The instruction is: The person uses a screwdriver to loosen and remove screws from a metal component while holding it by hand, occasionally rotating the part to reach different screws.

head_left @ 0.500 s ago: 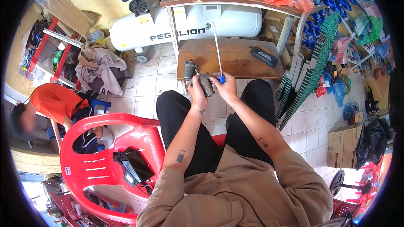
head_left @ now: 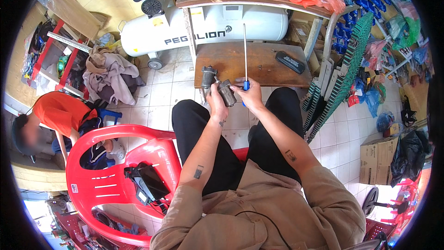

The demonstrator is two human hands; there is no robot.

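My left hand (head_left: pixel 217 104) is closed around a dull grey-brown cylindrical metal part (head_left: pixel 227 94), which looks like a small motor with a narrow shaft end. In my right hand (head_left: pixel 252 97) is a long screwdriver (head_left: pixel 245 65) with a blue handle, its thin blade pointing up and away from me. The fingertips of that hand also reach to the right side of the metal part. On the near left corner of the low wooden bench (head_left: pixel 259 55) a second, similar metal part (head_left: pixel 209 76) stands upright.
A dark oblong case (head_left: pixel 290 62) lies on the bench's right side. Behind stands a white air compressor tank (head_left: pixel 152 34). Folded green-and-white frames (head_left: pixel 340 69) lean at right. A red plastic chair (head_left: pixel 111 132) holds a black device at left; beyond it a person in orange (head_left: pixel 62 111) bends down.
The screwdriver has swung from leaning left to nearly upright and slid slightly right in my right hand. My left hand and the metal part have stayed in place.
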